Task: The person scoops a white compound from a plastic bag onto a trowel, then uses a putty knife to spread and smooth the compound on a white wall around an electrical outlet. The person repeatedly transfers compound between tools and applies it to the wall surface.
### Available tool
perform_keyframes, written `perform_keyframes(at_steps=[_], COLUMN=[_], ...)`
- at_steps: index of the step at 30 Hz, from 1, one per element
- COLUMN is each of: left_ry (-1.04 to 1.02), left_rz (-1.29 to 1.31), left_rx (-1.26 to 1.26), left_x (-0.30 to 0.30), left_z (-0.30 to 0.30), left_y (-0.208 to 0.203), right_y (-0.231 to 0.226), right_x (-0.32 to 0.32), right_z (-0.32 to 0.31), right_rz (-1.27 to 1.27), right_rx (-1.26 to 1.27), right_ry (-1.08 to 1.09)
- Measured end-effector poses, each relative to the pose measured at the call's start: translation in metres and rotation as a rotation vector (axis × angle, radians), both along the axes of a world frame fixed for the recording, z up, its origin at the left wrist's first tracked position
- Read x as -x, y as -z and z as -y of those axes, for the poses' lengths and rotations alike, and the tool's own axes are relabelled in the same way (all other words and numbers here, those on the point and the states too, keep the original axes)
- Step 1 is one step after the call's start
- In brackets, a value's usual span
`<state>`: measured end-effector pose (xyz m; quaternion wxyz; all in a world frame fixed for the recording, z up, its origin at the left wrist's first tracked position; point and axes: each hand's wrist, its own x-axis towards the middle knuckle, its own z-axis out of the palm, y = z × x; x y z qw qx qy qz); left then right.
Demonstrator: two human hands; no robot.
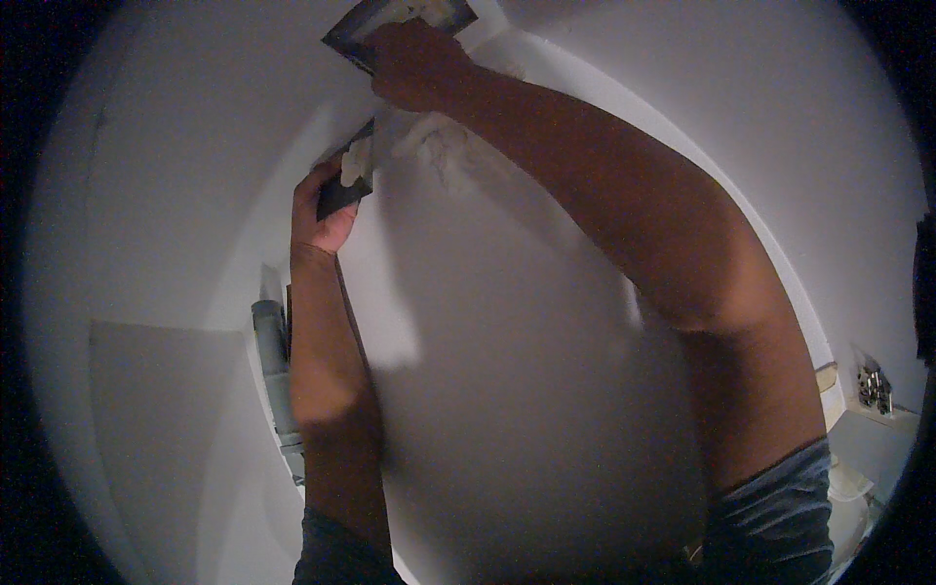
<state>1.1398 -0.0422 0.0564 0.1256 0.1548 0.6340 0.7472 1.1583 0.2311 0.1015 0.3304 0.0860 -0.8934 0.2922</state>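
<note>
High up in the head view, my right hand (419, 66) is closed around a wide, flat filling blade (348, 37) with pale smears on it. Lower and to the left, my left hand (317, 214) grips a dark flat blade (341, 199), which carries a lump of whitish filler (356, 162). A rough, wet-looking patch of filler (439, 146) lies on the pale wall (517, 341) just below my right forearm. The right-hand blade is close to the upper corner; whether its edge touches the surface cannot be made out.
A grey pipe (276, 366) runs upright beside my left forearm. At the far right are metal fittings (875, 390) and a white, basin-like fixture (850, 512). A pale curved-looking edge (624, 93) passes behind my right arm. My arms throw shadows on the wall.
</note>
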Motion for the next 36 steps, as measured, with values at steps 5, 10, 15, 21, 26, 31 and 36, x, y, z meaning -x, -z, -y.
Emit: perform_keyframes(at_steps=[5, 10, 15, 21, 26, 31, 36], left_ry=[0.063, 0.109, 0.107, 0.040, 0.103, 0.048, 0.021], left_rz=[0.271, 0.292, 0.332, 0.314, 0.091, 0.353, -0.129], left_rx=[-0.272, -0.298, -0.357, -0.353, -0.189, -0.377, 0.079], left_x=[0.000, -0.001, -0.002, 0.001, -0.001, 0.006, 0.016], left_z=[-0.012, -0.012, 0.007, -0.011, -0.009, -0.018, 0.010], left_y=[-0.006, -0.007, -0.006, -0.008, -0.002, -0.004, 0.014], right_y=[0.009, 0.016, 0.006, 0.016, 0.004, 0.017, 0.010], right_x=[0.012, 0.011, -0.008, 0.016, 0.029, 0.026, 0.011], right_z=[0.004, -0.001, 0.004, 0.002, 0.007, -0.007, 0.003], right_rz=[-0.052, -0.139, 0.012, -0.118, 0.034, -0.188, -0.029], right_rx=[-0.090, -0.159, -0.046, -0.136, -0.125, -0.132, 0.061], right_ry=[0.033, -0.048, -0.062, 0.022, 0.030, 0.018, -0.023])
